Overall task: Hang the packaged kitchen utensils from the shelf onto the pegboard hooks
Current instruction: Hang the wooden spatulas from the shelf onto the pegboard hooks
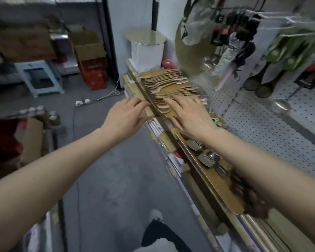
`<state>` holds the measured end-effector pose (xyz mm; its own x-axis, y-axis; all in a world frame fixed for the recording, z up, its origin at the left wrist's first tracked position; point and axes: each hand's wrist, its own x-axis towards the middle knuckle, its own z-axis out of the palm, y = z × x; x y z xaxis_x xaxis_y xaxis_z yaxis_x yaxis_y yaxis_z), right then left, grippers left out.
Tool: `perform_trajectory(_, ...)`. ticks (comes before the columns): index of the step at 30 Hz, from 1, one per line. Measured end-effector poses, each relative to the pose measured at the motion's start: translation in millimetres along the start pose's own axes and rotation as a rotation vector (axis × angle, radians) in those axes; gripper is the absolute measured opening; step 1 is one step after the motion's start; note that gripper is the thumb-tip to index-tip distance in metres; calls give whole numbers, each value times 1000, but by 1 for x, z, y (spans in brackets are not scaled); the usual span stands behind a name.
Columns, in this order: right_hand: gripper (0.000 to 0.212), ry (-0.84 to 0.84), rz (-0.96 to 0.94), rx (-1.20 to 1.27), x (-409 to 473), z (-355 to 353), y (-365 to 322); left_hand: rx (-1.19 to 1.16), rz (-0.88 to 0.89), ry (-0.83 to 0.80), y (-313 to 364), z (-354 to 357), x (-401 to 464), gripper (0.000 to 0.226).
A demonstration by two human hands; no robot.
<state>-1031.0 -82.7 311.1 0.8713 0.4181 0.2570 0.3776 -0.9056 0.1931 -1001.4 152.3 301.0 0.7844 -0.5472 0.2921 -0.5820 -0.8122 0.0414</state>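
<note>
Both bare forearms reach forward from the bottom corners, converging toward 12 o'clock. The left hand (125, 118) sits at about 11 o'clock from the frame's middle, palm turned down and inward, fingers loosely extended and pointing toward 2 o'clock, thumb tucked beneath. The right hand (191, 116) lies just beside it at 1 o'clock, back of the hand up, fingers spread and straight, pointing toward 10 o'clock. The two sets of fingertips are near each other without touching. Neither hand curls round anything. Motion blur softens both.
</note>
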Motion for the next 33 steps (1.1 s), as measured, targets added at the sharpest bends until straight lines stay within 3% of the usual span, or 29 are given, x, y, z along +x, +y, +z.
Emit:
perform_trajectory(10,55,-47,-150,69,193,96,-4,26,-214,-40,-154,60,74,45)
perform_trajectory(22,53,-163,-105,133,391,211,32,-27,-307,-134,-325,132,202,45)
perform_trajectory(27,51,-188,-12,159,456,267,40,-81,-254,-195,-395,181,262,45)
perform_trajectory(33,49,-233,252,203,524,324,49,-151,-118,-307,-472,227,350,46)
